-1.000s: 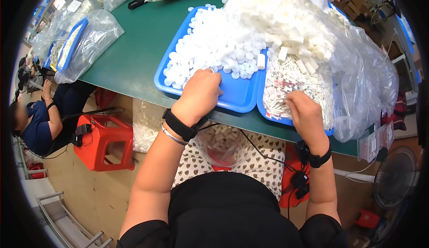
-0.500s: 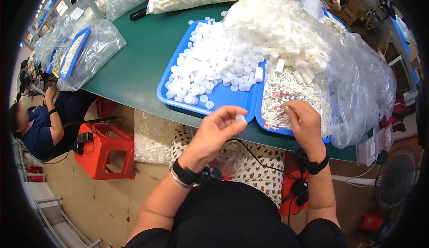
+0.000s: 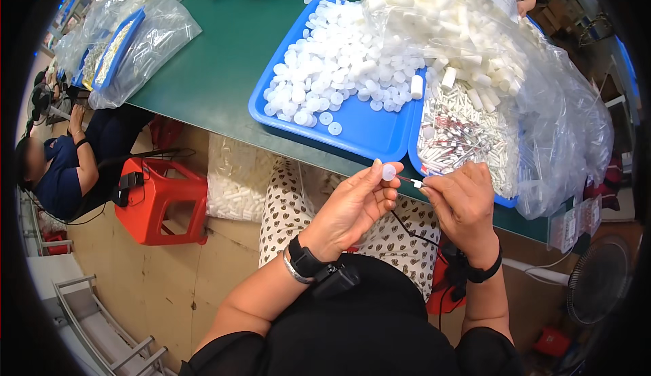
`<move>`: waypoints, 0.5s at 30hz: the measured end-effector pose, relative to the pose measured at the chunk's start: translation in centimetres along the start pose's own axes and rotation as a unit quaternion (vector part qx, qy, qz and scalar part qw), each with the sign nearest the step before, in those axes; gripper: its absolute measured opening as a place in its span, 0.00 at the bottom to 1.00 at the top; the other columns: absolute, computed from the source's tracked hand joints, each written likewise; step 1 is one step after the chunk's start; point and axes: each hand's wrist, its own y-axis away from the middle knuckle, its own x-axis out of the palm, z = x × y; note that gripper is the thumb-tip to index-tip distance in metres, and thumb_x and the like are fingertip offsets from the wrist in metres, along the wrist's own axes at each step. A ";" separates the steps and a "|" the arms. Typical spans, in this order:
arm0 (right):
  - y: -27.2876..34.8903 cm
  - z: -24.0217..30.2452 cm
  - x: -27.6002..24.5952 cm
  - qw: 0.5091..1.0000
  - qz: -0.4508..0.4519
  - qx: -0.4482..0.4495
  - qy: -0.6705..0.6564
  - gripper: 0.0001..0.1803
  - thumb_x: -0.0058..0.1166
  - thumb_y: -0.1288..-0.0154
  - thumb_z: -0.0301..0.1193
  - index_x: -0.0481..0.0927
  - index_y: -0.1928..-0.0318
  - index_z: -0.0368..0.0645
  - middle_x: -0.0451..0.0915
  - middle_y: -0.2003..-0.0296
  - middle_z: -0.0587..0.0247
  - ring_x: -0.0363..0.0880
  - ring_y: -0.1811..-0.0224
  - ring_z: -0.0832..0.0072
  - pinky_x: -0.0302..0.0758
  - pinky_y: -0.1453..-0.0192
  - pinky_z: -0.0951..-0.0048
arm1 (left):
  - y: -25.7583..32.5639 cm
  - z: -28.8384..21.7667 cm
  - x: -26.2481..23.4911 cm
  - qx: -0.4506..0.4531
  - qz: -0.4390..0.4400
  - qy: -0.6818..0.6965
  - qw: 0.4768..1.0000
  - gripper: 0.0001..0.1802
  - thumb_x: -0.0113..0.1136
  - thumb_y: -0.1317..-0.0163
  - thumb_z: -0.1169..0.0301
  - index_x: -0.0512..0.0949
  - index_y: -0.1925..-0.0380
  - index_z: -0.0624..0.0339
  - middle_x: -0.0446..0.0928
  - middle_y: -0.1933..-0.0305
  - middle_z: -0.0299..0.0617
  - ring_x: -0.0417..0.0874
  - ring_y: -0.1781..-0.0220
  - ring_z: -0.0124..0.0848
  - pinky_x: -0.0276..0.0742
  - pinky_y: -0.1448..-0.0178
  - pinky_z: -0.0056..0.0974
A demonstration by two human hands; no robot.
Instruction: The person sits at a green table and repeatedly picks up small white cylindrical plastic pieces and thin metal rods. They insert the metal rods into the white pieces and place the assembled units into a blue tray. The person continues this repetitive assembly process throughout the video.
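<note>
Between the thumb and fingers of my left hand [image 3: 349, 206] is a small translucent white disc [image 3: 388, 172]. My right hand [image 3: 464, 203] pinches a thin white stick-like piece [image 3: 418, 183] with a dark reddish tip; this tip points left at the disc, and I cannot tell whether they touch. Both hands are just in front of the table edge. Beyond the left one, a blue tray [image 3: 369, 135] holds a heap of similar discs [image 3: 339, 57]. A second blue tray [image 3: 413, 147], beyond the right one, holds many small white sticks [image 3: 498, 149], some with reddish tips.
A clear bag of white cylinders [image 3: 447, 16] leans over both trays. One loose cylinder [image 3: 416, 87] lies where the trays meet. At left are a red stool [image 3: 163, 200], a seated person [image 3: 64, 172] and more bags [image 3: 156, 44]. A fan [image 3: 600, 274] stands at right.
My right hand has come away from the stick tray, now with a stick piece in its fingers. The left hand has moved right with its disc, so the two are closer together.
</note>
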 end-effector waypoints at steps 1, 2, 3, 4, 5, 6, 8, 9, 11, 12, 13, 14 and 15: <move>0.0 0.0 0.0 1.000 -0.001 -0.004 0.003 0.09 0.68 0.47 0.25 0.81 0.66 0.44 0.77 0.75 0.68 0.70 0.71 0.68 0.62 0.62 0.66 | 0.0 0.1 -0.1 0.001 0.001 0.000 1.000 0.21 0.49 0.24 0.60 0.72 0.42 0.66 0.77 0.59 0.36 0.76 0.60 0.23 0.75 0.53 0.30; 0.0 0.0 0.1 1.000 -0.001 -0.008 0.006 0.09 0.68 0.47 0.25 0.81 0.65 0.44 0.76 0.75 0.69 0.70 0.71 0.69 0.62 0.62 0.65 | 0.0 0.1 -0.1 0.002 -0.002 -0.001 1.000 0.21 0.50 0.24 0.60 0.73 0.42 0.66 0.77 0.59 0.36 0.76 0.60 0.23 0.75 0.53 0.30; 0.1 0.0 0.1 1.000 0.002 -0.006 0.012 0.09 0.68 0.48 0.25 0.81 0.65 0.44 0.76 0.75 0.69 0.70 0.71 0.69 0.62 0.62 0.66 | 0.0 0.1 0.0 0.002 -0.005 -0.003 1.000 0.21 0.50 0.24 0.60 0.73 0.42 0.66 0.77 0.59 0.35 0.77 0.60 0.23 0.75 0.53 0.30; 0.1 0.1 0.0 1.000 0.006 -0.004 0.018 0.10 0.68 0.48 0.25 0.81 0.65 0.44 0.75 0.76 0.69 0.70 0.71 0.69 0.62 0.62 0.66 | 0.0 0.1 0.0 0.003 -0.007 -0.005 1.000 0.21 0.50 0.24 0.60 0.73 0.43 0.66 0.78 0.59 0.35 0.77 0.60 0.22 0.75 0.53 0.30; 0.1 0.1 0.0 1.000 0.010 -0.002 0.024 0.10 0.68 0.48 0.25 0.81 0.65 0.44 0.75 0.76 0.69 0.70 0.71 0.69 0.62 0.62 0.66 | 0.0 0.1 0.0 0.010 -0.010 -0.020 1.000 0.21 0.51 0.24 0.60 0.73 0.43 0.66 0.78 0.59 0.35 0.77 0.60 0.22 0.75 0.53 0.29; 0.1 0.2 0.0 1.000 0.008 -0.004 0.029 0.10 0.68 0.48 0.25 0.81 0.65 0.44 0.74 0.76 0.68 0.70 0.71 0.69 0.62 0.62 0.65 | 0.0 0.2 0.0 0.017 -0.013 -0.034 0.999 0.21 0.52 0.25 0.60 0.74 0.43 0.66 0.78 0.59 0.35 0.77 0.60 0.22 0.75 0.53 0.29; 0.1 0.3 0.0 0.999 0.005 -0.008 0.038 0.10 0.68 0.48 0.25 0.81 0.65 0.43 0.73 0.76 0.68 0.70 0.71 0.69 0.63 0.63 0.65 | 0.1 0.4 -0.1 0.033 -0.019 -0.065 0.997 0.21 0.54 0.26 0.61 0.74 0.43 0.67 0.79 0.59 0.36 0.78 0.60 0.21 0.76 0.53 0.28; 0.1 0.4 -0.1 0.999 0.005 -0.013 0.037 0.10 0.67 0.48 0.25 0.81 0.65 0.43 0.73 0.76 0.68 0.70 0.71 0.69 0.63 0.63 0.65 | 0.1 0.4 0.0 0.041 -0.022 -0.082 0.996 0.20 0.54 0.26 0.62 0.74 0.43 0.67 0.79 0.58 0.36 0.78 0.60 0.21 0.76 0.53 0.28; 0.0 0.6 -0.1 0.999 0.006 -0.025 0.036 0.10 0.67 0.48 0.25 0.81 0.65 0.43 0.74 0.76 0.68 0.70 0.71 0.68 0.63 0.63 0.65 | 0.1 0.5 0.1 0.046 -0.025 -0.109 0.993 0.20 0.56 0.27 0.63 0.75 0.43 0.66 0.80 0.58 0.35 0.78 0.60 0.21 0.76 0.52 0.28; 0.1 0.7 0.0 0.999 0.004 -0.026 0.029 0.09 0.67 0.47 0.25 0.81 0.65 0.42 0.74 0.76 0.67 0.70 0.72 0.68 0.63 0.64 0.65 | 0.2 0.6 0.2 0.041 -0.026 -0.119 0.992 0.20 0.58 0.28 0.63 0.75 0.43 0.66 0.79 0.58 0.35 0.78 0.60 0.20 0.76 0.52 0.27; 0.1 0.9 0.2 0.999 0.003 -0.027 0.022 0.09 0.66 0.46 0.24 0.81 0.65 0.42 0.74 0.76 0.67 0.70 0.72 0.68 0.63 0.65 0.65 | 0.2 0.7 0.4 0.037 -0.028 -0.129 0.991 0.20 0.59 0.29 0.63 0.76 0.43 0.66 0.79 0.58 0.34 0.78 0.60 0.19 0.76 0.51 0.26; 0.2 1.0 0.4 0.999 0.002 -0.029 0.015 0.08 0.66 0.45 0.24 0.81 0.65 0.41 0.74 0.76 0.67 0.70 0.73 0.68 0.63 0.66 0.65 | 0.2 0.9 0.3 0.029 -0.016 -0.108 0.994 0.20 0.58 0.28 0.64 0.75 0.43 0.66 0.80 0.58 0.35 0.78 0.60 0.20 0.76 0.52 0.27; 0.4 1.2 0.7 1.000 -0.007 -0.011 -0.002 0.07 0.65 0.44 0.24 0.81 0.64 0.41 0.74 0.76 0.67 0.69 0.74 0.68 0.63 0.67 0.65 | 0.2 1.2 0.3 0.022 -0.005 -0.087 0.996 0.20 0.57 0.28 0.64 0.75 0.43 0.67 0.80 0.58 0.35 0.79 0.60 0.21 0.77 0.52 0.28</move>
